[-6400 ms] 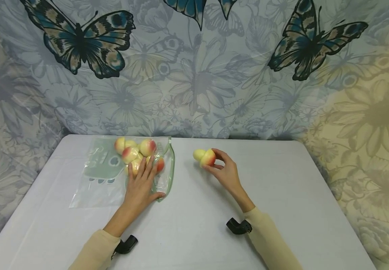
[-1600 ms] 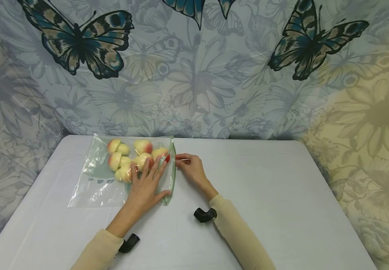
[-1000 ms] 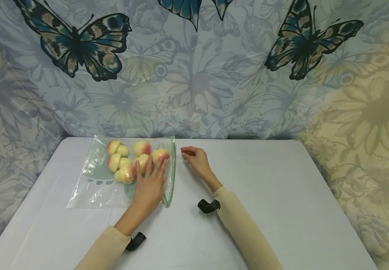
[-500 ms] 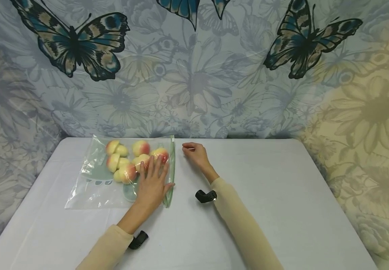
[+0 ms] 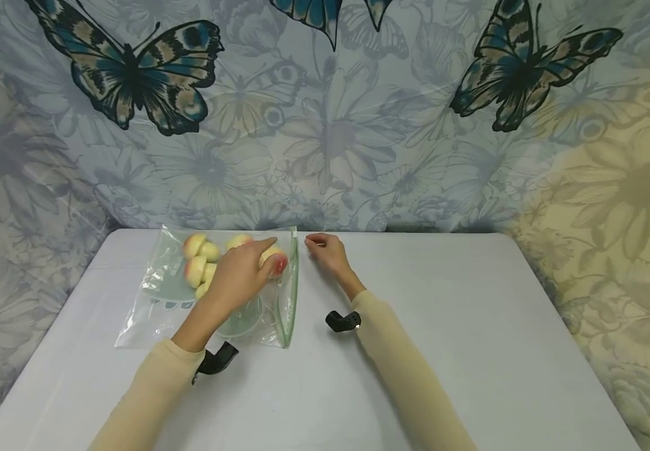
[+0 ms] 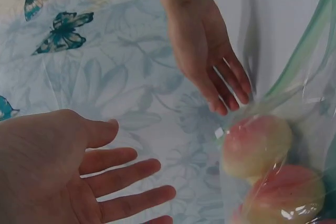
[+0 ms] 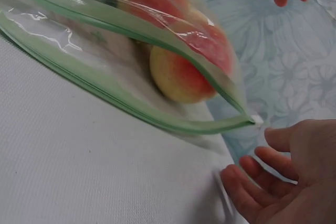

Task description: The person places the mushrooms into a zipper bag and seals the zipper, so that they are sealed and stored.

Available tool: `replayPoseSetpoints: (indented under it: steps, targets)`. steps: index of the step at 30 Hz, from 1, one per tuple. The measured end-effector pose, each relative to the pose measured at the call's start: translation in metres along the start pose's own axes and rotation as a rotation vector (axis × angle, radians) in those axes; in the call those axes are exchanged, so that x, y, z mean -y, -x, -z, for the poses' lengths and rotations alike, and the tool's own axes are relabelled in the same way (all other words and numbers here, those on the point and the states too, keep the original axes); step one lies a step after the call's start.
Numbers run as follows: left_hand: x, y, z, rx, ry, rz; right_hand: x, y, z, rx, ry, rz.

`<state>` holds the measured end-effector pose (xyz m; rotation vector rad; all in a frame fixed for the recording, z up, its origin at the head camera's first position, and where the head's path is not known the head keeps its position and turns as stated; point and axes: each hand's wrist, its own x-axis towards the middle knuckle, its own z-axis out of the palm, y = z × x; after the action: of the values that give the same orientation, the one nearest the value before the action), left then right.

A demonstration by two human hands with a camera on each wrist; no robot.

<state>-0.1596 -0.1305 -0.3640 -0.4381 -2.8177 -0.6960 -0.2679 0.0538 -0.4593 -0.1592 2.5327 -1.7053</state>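
A clear zip bag [image 5: 156,285] with a green-edged mouth lies on the table, holding several yellow-and-red pieces [image 5: 194,271]. They look mushroom-shaped from above and peach-like up close. In the right wrist view, the green edges [image 7: 115,102] gape apart and meet at a white corner tab [image 7: 256,120]. My left hand [image 5: 235,279] is over the bag, hiding some pieces; the left wrist view shows its fingers spread and holding nothing. Just right of the bag's far corner is my right hand [image 5: 330,255], fingers loosely bent, holding nothing and apart from the tab.
The white table [image 5: 443,326] extends to the right and toward the front. Behind its far edge hangs a floral backdrop [image 5: 330,144] with butterflies. A black wrist camera [image 5: 218,359] sits on the left sleeve, another black camera [image 5: 343,321] on the right.
Earlier my right hand held a yellow-and-red piece right of the bag; that hand is now bare, near the bag's far corner. My left hand has moved from lying flat on the bag to farther across it.
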Motion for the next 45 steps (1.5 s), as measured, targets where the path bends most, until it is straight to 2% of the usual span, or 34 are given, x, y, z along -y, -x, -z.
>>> replayPoseSetpoints:
  steps: [5,8,15,20,25,28,32,37,40,45]
  targets:
    - [0.012,-0.02,0.003,0.036,0.015,-0.002,-0.001,-0.003,-0.006,-0.008,-0.033,-0.012]
    - [0.02,-0.035,0.001,0.093,0.047,0.005,-0.001,-0.007,-0.01,-0.027,-0.059,-0.025]
    - [0.038,-0.069,-0.011,0.215,0.12,-0.009,0.004,-0.012,-0.02,-0.034,-0.197,-0.059]
    - [0.046,-0.086,-0.022,0.251,0.141,-0.014,0.005,-0.015,-0.024,-0.042,-0.196,-0.074]
    - [0.054,-0.101,-0.038,0.316,0.169,0.023,0.005,-0.014,-0.027,-0.075,-0.177,-0.108]
    - [0.059,-0.106,-0.046,0.363,0.191,0.067,0.004,-0.014,-0.03,-0.111,-0.161,-0.116]
    - [0.065,-0.109,-0.052,0.388,0.182,0.103,0.001,-0.016,-0.034,-0.122,-0.162,-0.11]
    - [0.07,-0.109,-0.056,0.356,0.161,0.131,0.002,-0.018,-0.035,-0.084,-0.178,-0.099]
    - [0.072,-0.11,-0.058,0.334,0.172,0.119,0.003,-0.019,-0.036,-0.067,-0.178,-0.097]
    - [0.073,-0.11,-0.059,0.345,0.22,0.135,0.002,-0.018,-0.035,-0.032,-0.188,-0.109]
